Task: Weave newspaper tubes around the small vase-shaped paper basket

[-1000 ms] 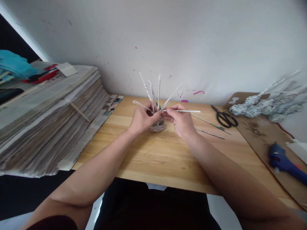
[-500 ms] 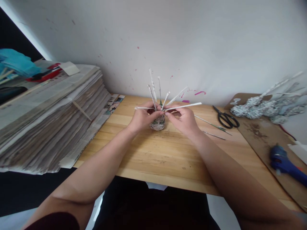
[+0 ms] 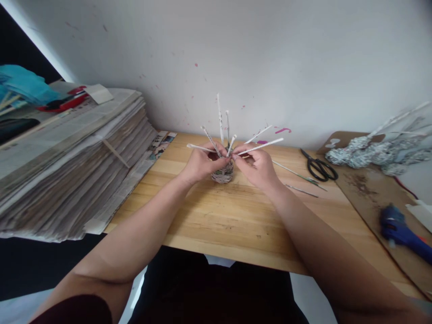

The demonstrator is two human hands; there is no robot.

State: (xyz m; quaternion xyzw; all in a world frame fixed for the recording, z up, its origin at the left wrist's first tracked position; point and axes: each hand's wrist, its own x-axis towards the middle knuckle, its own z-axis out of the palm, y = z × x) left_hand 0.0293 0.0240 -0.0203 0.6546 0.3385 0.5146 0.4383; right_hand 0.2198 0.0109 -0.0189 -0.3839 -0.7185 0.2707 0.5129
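Note:
A small woven paper basket (image 3: 222,174) stands on the wooden table between my hands. Several rolled paper sticks fan up and outward from its rim, among them a tall white paper stick (image 3: 220,117) at the back. My left hand (image 3: 202,163) is closed on the basket's left rim, thumb in front and fingers behind. On the other side my right hand (image 3: 257,165) pinches at the rim, thumb and fingertips close together by the base of a paper stick (image 3: 261,146) that points right. The exact strand under its fingertips is too small to make out.
A tall stack of newspapers (image 3: 84,166) stands at the left, with red-handled pliers (image 3: 64,102) on top. To the right lie black scissors (image 3: 320,167), thin sticks (image 3: 299,174), a blue glue gun (image 3: 401,229) on cardboard and bundles of woven paper (image 3: 354,150).
Some upright paper sticks have shifted: the back ones lean more to the right, and one on the left tilts further left. Both hands remain at the basket's rim.

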